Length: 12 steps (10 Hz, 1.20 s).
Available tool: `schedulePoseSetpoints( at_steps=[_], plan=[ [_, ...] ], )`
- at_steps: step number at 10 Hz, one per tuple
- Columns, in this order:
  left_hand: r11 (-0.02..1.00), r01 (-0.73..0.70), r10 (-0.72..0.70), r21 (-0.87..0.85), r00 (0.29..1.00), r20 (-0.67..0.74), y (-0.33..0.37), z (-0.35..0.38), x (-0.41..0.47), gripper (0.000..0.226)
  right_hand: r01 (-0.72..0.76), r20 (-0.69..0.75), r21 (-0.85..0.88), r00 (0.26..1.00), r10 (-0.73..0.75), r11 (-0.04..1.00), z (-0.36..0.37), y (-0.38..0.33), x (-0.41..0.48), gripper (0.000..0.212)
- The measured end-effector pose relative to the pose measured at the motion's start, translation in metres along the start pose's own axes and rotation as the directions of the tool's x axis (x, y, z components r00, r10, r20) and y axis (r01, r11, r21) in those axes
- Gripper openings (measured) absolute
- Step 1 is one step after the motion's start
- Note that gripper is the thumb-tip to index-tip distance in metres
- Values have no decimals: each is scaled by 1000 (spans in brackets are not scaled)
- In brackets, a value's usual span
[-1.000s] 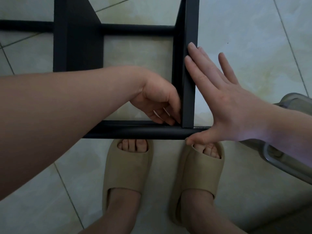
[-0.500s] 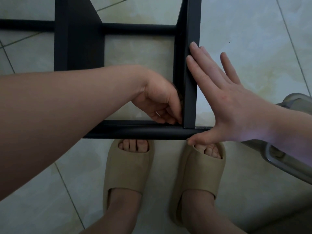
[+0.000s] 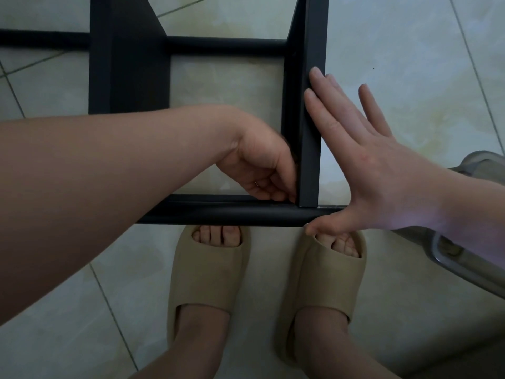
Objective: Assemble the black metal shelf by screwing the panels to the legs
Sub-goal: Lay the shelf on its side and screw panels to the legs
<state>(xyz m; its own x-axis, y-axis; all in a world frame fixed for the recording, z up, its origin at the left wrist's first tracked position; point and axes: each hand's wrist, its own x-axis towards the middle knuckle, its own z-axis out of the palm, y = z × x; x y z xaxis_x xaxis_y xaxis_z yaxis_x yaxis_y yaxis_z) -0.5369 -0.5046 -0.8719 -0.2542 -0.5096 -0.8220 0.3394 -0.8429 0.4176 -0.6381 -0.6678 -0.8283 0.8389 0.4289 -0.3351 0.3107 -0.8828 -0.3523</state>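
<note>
The black metal shelf frame stands over the tiled floor. Its upright leg [image 3: 314,36] meets the front rail [image 3: 218,214] at a corner. My left hand [image 3: 259,168] reaches inside that corner. Its curled fingertips pinch at a small screw against the leg's inner face, and the fingers mostly hide the screw. My right hand [image 3: 369,165] lies flat against the leg's outer side with straight fingers, its thumb tucked under the front rail. A wide black panel [image 3: 128,64] and a rear rail [image 3: 226,46] sit farther back.
My feet in beige slippers [image 3: 210,269] [image 3: 328,277] stand just below the front rail. A grey clear-walled container [image 3: 451,250] sits at the right edge, partly behind my right forearm. Pale floor tiles [image 3: 410,64] surround the frame.
My left hand's fingers have curled tighter and turned slightly at the corner. My right hand stays pressed against the leg.
</note>
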Motion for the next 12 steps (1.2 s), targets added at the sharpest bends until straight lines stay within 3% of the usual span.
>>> schedulePoseSetpoints(
  at_steps=[4,8,10,12],
  plan=[
    [1000,7,-7,11,1000,-27,0,1,2,18,3,-1,5,1000,-3,1000,0,1,1,144],
    [983,-112,109,-145,994,-30,-6,6,2,23,9,-16,4,1000,-9,1000,2,2,0,144],
    [992,-40,40,-123,999,0,-7,4,1,13,7,-16,9,1000,-7,1000,2,1,1,145],
    [999,9,-11,-39,998,-64,-2,4,0,10,4,-13,9,1000,-4,1000,2,1,1,145]
  ],
)
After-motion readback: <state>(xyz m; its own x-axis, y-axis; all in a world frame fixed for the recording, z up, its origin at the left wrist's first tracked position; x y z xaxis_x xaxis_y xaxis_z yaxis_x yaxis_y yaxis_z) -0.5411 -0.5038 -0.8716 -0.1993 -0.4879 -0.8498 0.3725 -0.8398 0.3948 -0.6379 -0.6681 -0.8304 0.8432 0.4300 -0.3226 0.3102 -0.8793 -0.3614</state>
